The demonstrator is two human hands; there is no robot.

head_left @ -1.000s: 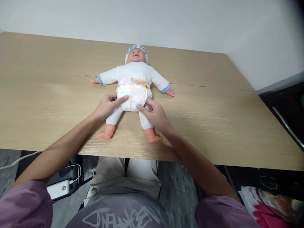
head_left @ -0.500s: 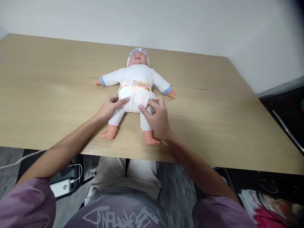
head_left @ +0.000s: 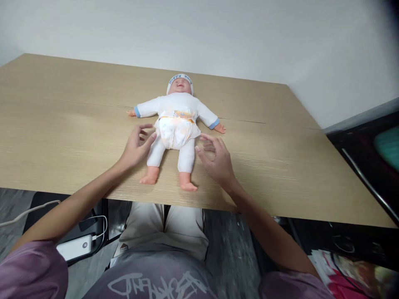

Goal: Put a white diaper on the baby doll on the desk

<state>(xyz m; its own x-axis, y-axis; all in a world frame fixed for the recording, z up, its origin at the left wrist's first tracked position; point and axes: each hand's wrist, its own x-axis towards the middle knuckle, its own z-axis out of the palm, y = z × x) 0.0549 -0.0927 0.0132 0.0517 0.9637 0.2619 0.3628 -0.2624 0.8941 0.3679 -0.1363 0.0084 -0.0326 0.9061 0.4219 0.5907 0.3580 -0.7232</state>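
Observation:
A baby doll [head_left: 178, 101] in a white suit with blue cuffs and a lettered white cap lies on its back, feet toward me. Around its hips is a white diaper [head_left: 174, 132] with an orange band and a printed strip at the waist. My left hand [head_left: 137, 145] is beside the doll's hip on the left, fingers apart and holding nothing. On the other side my right hand [head_left: 216, 160] hovers by the diaper's edge, thumb and fingers spread, also with nothing in it.
The doll lies on a wooden table [head_left: 77, 141] against a pale wall [head_left: 187, 33]. Below its front edge at left, a white power bank [head_left: 75, 248] with a cable rests on a black seat. Dark furniture stands at the right.
Both hands have let go of the diaper's leg edges and moved outward to either side. The doll's legs lie closer together than before, and the view has shifted slightly.

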